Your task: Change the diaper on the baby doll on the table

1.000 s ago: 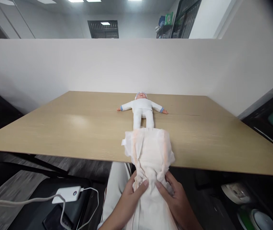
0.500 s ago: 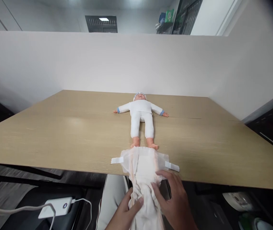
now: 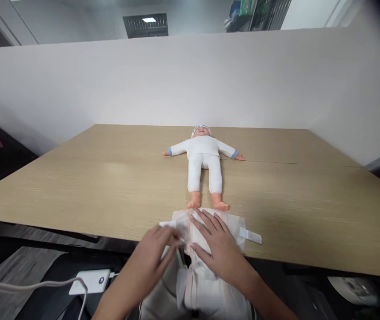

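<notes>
A baby doll (image 3: 204, 160) in a white suit lies on its back in the middle of a light wooden table (image 3: 93, 186), feet toward me. A white diaper (image 3: 234, 224) lies unfolded at the table's near edge, just below the doll's feet, its lower part hanging onto my lap. My right hand (image 3: 214, 244) rests flat on the diaper with fingers spread. My left hand (image 3: 153, 258) touches the diaper's left edge near a tab, fingers curled and blurred.
A white partition wall (image 3: 190, 75) stands behind the table. A white power bank (image 3: 90, 281) with a cable lies on a dark seat at lower left. Dark furniture flanks the table on both sides.
The diaper was lowered from in front of the doll and spread on the table edge. Both hands moved forward onto it, the right hand flattening over its middle.
</notes>
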`<act>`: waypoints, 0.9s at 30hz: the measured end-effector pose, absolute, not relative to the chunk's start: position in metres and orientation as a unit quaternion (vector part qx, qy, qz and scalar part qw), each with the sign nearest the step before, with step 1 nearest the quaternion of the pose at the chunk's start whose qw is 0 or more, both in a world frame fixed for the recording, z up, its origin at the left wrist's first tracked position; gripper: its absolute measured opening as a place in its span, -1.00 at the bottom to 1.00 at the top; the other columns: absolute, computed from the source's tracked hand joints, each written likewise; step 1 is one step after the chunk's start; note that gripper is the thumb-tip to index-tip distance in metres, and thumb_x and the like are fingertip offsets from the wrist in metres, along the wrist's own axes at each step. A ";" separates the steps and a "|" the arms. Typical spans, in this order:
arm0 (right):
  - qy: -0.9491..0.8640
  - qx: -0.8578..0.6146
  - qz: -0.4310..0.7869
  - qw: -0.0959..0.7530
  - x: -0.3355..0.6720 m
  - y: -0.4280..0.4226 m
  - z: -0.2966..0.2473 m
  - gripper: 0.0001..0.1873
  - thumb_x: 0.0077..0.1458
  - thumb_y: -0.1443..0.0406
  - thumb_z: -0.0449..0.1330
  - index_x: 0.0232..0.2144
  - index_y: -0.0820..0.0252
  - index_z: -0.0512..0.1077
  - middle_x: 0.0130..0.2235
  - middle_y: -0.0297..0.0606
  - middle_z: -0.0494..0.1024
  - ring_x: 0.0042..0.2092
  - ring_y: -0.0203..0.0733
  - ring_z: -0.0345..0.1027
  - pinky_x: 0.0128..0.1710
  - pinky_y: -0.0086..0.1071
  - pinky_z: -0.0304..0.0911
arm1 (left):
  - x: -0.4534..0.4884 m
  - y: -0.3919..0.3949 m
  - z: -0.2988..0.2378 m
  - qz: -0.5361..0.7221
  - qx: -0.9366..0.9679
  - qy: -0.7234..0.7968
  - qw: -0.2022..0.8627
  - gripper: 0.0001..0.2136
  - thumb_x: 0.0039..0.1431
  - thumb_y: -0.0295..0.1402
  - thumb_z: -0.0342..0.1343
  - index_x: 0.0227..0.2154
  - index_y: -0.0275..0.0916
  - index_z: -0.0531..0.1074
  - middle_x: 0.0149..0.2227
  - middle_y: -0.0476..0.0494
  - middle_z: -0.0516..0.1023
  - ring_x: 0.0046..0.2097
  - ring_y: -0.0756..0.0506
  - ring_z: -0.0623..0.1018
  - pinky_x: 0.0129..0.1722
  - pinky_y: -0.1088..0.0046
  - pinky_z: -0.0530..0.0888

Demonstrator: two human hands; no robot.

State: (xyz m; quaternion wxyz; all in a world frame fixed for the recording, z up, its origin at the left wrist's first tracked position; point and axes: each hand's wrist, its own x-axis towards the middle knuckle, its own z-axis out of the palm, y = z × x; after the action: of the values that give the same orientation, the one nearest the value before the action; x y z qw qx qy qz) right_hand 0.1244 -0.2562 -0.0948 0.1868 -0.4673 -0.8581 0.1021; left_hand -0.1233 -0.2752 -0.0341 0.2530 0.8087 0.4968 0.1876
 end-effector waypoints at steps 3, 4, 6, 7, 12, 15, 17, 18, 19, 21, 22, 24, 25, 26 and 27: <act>-0.862 -0.462 0.096 0.186 0.126 -0.255 -0.096 -0.28 0.36 0.09 0.14 0.47 -0.13 0.04 0.51 -0.34 0.06 0.48 0.01 -0.04 0.45 0.08 0.03 | -0.118 -0.215 -0.042 0.203 0.835 0.505 0.082 -0.68 0.38 -0.53 -0.07 0.11 -0.19 0.39 0.12 -0.27 0.50 0.10 -0.25 0.47 0.12 0.10 0.44; -0.862 -0.462 0.095 0.187 0.126 -0.255 -0.096 -0.28 0.36 0.08 0.14 0.47 -0.14 0.05 0.51 -0.35 0.06 0.48 0.01 -0.04 0.44 0.08 0.04 | -0.114 -0.195 -0.047 0.188 0.842 0.504 0.036 -0.58 0.33 -0.57 -0.04 0.21 -0.22 0.33 0.21 -0.31 0.44 0.17 -0.28 0.43 0.15 0.07 0.42; -0.861 -0.463 0.091 0.187 0.125 -0.254 -0.097 -0.30 0.37 0.07 0.13 0.47 -0.15 0.05 0.51 -0.36 0.06 0.48 0.01 -0.04 0.44 0.08 0.04 | -0.102 -0.161 -0.057 0.150 0.871 0.466 -0.032 -0.41 0.30 -0.56 0.02 0.37 -0.22 0.16 0.35 -0.37 0.28 0.30 -0.33 0.34 0.20 0.06 0.39; -0.861 -0.464 0.090 0.187 0.125 -0.254 -0.097 -0.30 0.37 0.07 0.12 0.47 -0.15 0.05 0.51 -0.36 0.07 0.48 0.02 -0.05 0.44 0.09 0.04 | -0.095 -0.147 -0.060 0.131 0.886 0.441 -0.057 -0.35 0.30 -0.52 0.06 0.42 -0.20 0.06 0.41 -0.38 0.20 0.35 -0.35 0.30 0.22 0.06 0.36; -0.862 -0.464 0.087 0.184 0.125 -0.254 -0.100 -0.34 0.38 0.07 0.11 0.44 -0.10 0.12 0.49 -0.32 0.13 0.47 0.00 -0.02 0.45 0.08 0.01 | -0.058 -0.108 -0.056 0.040 0.937 0.318 -0.138 -0.01 0.14 -0.43 0.29 0.51 -0.05 -0.18 0.53 -0.37 -0.09 0.46 -0.41 0.14 0.30 0.08 0.27; -0.861 -0.466 0.088 0.184 0.124 -0.254 -0.099 -0.34 0.37 0.08 0.13 0.44 -0.09 0.13 0.48 -0.31 0.14 0.46 -0.01 0.01 0.45 0.07 0.00 | -0.042 -0.095 -0.050 -0.006 0.956 0.248 -0.153 0.06 -0.01 -0.45 0.38 0.49 0.01 -0.11 0.54 -0.35 -0.12 0.48 -0.42 0.11 0.30 0.10 0.25; -0.860 -0.466 0.091 0.185 0.124 -0.254 -0.098 -0.34 0.36 0.09 0.14 0.44 -0.09 0.13 0.47 -0.30 0.17 0.45 -0.01 0.02 0.46 0.07 -0.01 | -0.035 -0.087 -0.048 -0.018 0.966 0.212 -0.148 0.06 -0.09 -0.46 0.41 0.46 0.00 0.01 0.54 -0.34 -0.13 0.48 -0.43 0.10 0.31 0.10 0.24; -0.860 -0.466 0.094 0.186 0.124 -0.253 -0.097 -0.33 0.36 0.09 0.14 0.44 -0.09 0.13 0.47 -0.28 0.18 0.45 0.00 0.03 0.45 0.08 -0.01 | -0.032 -0.083 -0.048 -0.017 0.970 0.195 -0.142 0.03 -0.14 -0.45 0.43 0.43 -0.03 0.09 0.54 -0.34 -0.13 0.48 -0.44 0.10 0.32 0.09 0.22; -0.860 -0.465 0.097 0.188 0.124 -0.253 -0.097 -0.33 0.36 0.09 0.15 0.44 -0.09 0.13 0.46 -0.27 0.19 0.44 0.01 0.04 0.45 0.08 0.00 | -0.030 -0.079 -0.047 -0.013 0.975 0.174 -0.135 -0.03 -0.17 -0.45 0.44 0.38 -0.07 0.19 0.54 -0.32 -0.11 0.47 -0.44 0.10 0.34 0.08 0.20; -0.859 -0.463 0.105 0.191 0.125 -0.253 -0.096 -0.31 0.35 0.09 0.16 0.44 -0.10 0.13 0.46 -0.26 0.20 0.44 0.03 0.05 0.44 0.10 0.02 | -0.026 -0.073 -0.047 0.003 0.985 0.124 -0.118 -0.23 -0.13 -0.45 0.41 0.24 -0.12 0.36 0.52 -0.26 0.00 0.45 -0.39 0.15 0.35 0.08 0.17; -0.858 -0.464 0.110 0.191 0.125 -0.254 -0.095 -0.31 0.35 0.08 0.16 0.45 -0.11 0.12 0.46 -0.26 0.19 0.44 0.04 0.05 0.44 0.10 0.02 | -0.025 -0.071 -0.047 0.012 0.988 0.103 -0.110 -0.34 -0.07 -0.44 0.36 0.18 -0.14 0.40 0.50 -0.23 0.09 0.43 -0.36 0.20 0.35 0.08 0.17; -0.855 -0.468 0.122 0.190 0.126 -0.254 -0.094 -0.29 0.33 0.07 0.17 0.45 -0.14 0.10 0.47 -0.28 0.16 0.46 0.05 0.02 0.44 0.11 0.01 | -0.023 -0.068 -0.047 0.030 0.992 0.078 -0.091 -0.48 0.03 -0.45 0.28 0.11 -0.14 0.44 0.43 -0.19 0.26 0.38 -0.33 0.27 0.33 0.08 0.19; -0.853 -0.470 0.129 0.189 0.126 -0.254 -0.093 -0.26 0.32 0.05 0.18 0.46 -0.15 0.09 0.48 -0.29 0.14 0.47 0.05 0.00 0.45 0.11 0.00 | -0.023 -0.067 -0.046 0.038 0.993 0.074 -0.079 -0.51 0.05 -0.44 0.26 0.10 -0.15 0.45 0.39 -0.19 0.32 0.35 -0.33 0.29 0.30 0.08 0.21; -0.851 -0.472 0.137 0.186 0.127 -0.253 -0.093 -0.24 0.31 0.02 0.20 0.46 -0.17 0.08 0.49 -0.30 0.13 0.47 0.05 -0.01 0.45 0.11 0.00 | -0.023 -0.066 -0.045 0.046 0.994 0.074 -0.067 -0.54 0.07 -0.43 0.24 0.08 -0.15 0.46 0.35 -0.20 0.38 0.33 -0.33 0.32 0.27 0.07 0.24; -0.849 -0.473 0.146 0.184 0.127 -0.252 -0.092 -0.21 0.29 0.00 0.21 0.46 -0.19 0.07 0.49 -0.30 0.12 0.47 0.06 -0.01 0.45 0.11 0.01 | -0.022 -0.066 -0.044 0.055 0.994 0.076 -0.054 -0.58 0.09 -0.43 0.22 0.05 -0.16 0.47 0.30 -0.21 0.43 0.30 -0.34 0.34 0.24 0.08 0.26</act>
State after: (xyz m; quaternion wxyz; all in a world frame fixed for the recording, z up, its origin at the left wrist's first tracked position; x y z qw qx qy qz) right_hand 0.1273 -0.2518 -0.0925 0.1836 -0.4731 -0.8492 0.1461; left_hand -0.0224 -0.0659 -0.0441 -0.0544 0.9941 0.0761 0.0550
